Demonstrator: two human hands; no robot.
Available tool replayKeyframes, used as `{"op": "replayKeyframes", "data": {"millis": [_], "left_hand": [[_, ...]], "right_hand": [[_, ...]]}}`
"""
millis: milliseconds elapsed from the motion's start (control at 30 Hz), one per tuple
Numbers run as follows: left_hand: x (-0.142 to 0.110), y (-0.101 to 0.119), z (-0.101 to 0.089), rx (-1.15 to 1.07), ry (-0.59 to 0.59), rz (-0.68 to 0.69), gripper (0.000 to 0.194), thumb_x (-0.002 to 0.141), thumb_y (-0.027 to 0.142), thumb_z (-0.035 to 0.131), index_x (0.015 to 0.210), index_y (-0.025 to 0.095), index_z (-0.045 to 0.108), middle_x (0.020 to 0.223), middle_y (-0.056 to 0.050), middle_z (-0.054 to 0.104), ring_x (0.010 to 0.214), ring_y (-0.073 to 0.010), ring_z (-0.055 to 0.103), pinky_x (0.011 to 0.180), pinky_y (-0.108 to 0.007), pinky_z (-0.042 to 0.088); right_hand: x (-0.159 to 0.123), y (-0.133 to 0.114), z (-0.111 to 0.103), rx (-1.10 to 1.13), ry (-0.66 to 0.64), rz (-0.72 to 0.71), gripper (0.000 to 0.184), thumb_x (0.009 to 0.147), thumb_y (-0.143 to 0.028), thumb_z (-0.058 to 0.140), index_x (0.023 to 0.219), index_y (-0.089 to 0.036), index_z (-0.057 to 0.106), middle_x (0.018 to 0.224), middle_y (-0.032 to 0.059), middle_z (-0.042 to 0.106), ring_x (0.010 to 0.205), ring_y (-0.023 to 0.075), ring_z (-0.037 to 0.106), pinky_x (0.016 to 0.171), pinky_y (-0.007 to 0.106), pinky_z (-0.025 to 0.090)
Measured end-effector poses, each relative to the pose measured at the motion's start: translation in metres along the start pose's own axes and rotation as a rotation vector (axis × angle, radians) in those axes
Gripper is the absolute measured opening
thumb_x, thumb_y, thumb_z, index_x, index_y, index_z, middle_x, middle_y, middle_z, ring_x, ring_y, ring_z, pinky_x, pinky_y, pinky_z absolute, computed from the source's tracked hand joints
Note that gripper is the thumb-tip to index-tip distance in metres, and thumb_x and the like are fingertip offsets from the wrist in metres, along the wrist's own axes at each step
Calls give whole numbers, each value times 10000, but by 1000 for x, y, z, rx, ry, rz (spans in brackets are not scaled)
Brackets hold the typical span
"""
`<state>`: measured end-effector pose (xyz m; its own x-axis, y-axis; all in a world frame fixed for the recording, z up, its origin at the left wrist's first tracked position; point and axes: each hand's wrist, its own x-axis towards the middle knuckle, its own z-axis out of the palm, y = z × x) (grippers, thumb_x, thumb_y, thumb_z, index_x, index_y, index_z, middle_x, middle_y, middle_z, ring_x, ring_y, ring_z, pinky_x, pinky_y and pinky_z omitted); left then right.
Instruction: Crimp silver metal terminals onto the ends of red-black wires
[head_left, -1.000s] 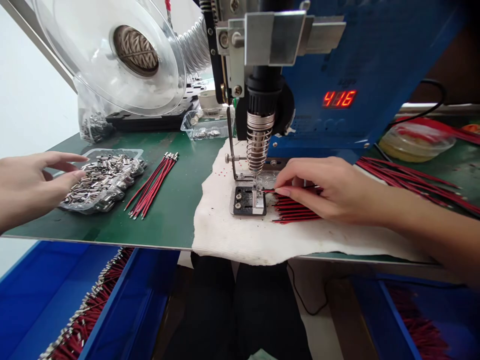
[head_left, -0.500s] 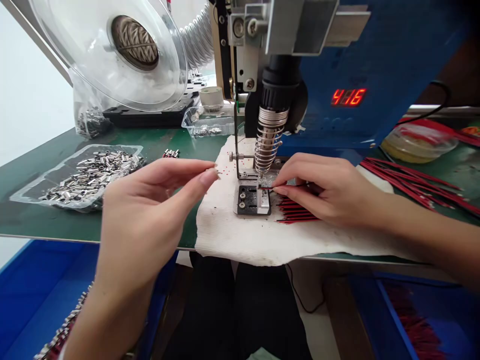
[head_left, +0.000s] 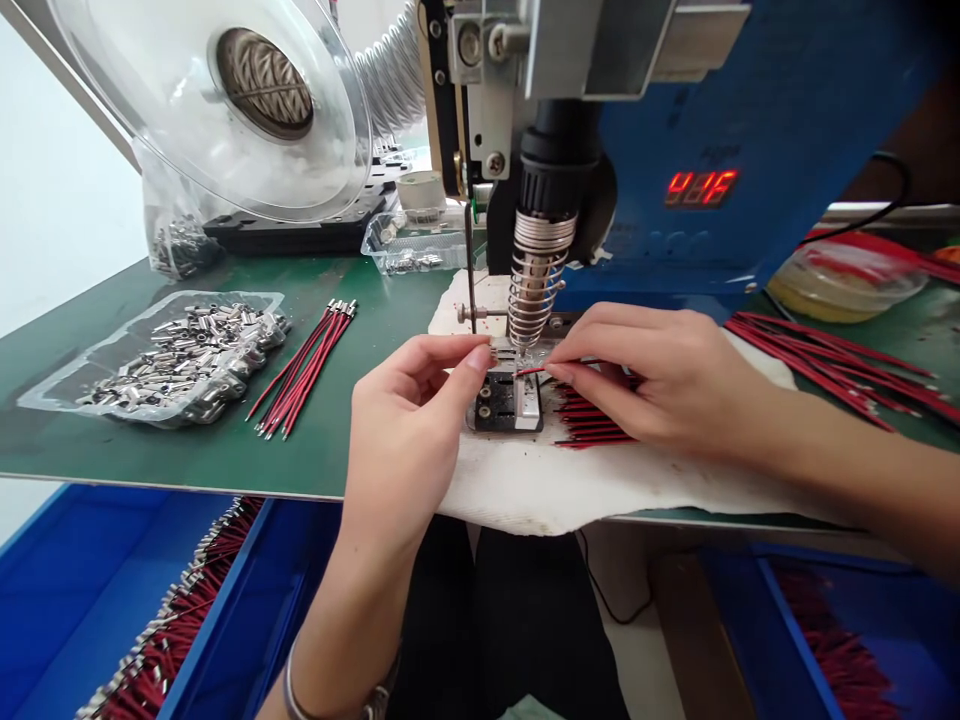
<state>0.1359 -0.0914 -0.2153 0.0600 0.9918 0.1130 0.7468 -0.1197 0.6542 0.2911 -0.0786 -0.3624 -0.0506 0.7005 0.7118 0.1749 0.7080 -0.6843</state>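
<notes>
The left hand (head_left: 409, 425) is near the middle of the bench, its thumb and forefinger brought together at the tips just to the left of the soldering head; whether they pinch a small part is too fine to tell. The right hand (head_left: 645, 370) reaches in from the right and pinches a red-and-black wire (head_left: 531, 371) between thumb and forefinger, so that the wire's end points left, near the soldering tip and above the metal block (head_left: 527, 405). Above the block stands the iron's coiled spring (head_left: 534, 292), and behind it on the far side is the blue machine (head_left: 660, 130) with its lit red display (head_left: 701, 188). A row of red-and-black wires (head_left: 596, 428) lies partly under the right hand on the white cloth (head_left: 532, 495), which covers part of the green tabletop (head_left: 217, 460). To the left of the cloth, a bunch of wires with metal ends (head_left: 307, 365) lies on the green surface, and farther left a clear tray (head_left: 56, 398) holds a heap of small metal parts (head_left: 191, 350). More loose wires (head_left: 825, 365) lie at the right. Near and below the bench edge, a left blue bin (head_left: 82, 560) and a right blue bin (head_left: 900, 610) contain wires.
</notes>
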Motion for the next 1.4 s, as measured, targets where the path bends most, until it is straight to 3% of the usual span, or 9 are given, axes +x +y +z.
{"op": "replayKeyframes", "data": {"millis": [433,600,1400], "left_hand": [[-3,5,-1,156,-26,-60,158,802,407,788,877,269,806,894,-32,752,822,-224,680,662,-332,517],[-3,5,-1,104,-22,-49,154,794,390,796,894,274,811,835,-34,739,836,-239,689,665,-338,541],[-6,5,1,137,-23,-51,149,821,365,778,881,228,783,925,-34,753,845,-193,660,688,-285,486]], "right_hand": [[6,-7,1,93,13,120,156,948,-290,608,852,-192,683,806,27,672,692,148,588,613,291,403],[7,-9,1,102,7,123,177,956,-312,589,842,-202,669,798,28,666,675,157,582,610,301,396],[6,-14,3,80,56,174,164,944,-287,628,836,-187,701,765,2,652,603,115,532,605,286,373]]}}
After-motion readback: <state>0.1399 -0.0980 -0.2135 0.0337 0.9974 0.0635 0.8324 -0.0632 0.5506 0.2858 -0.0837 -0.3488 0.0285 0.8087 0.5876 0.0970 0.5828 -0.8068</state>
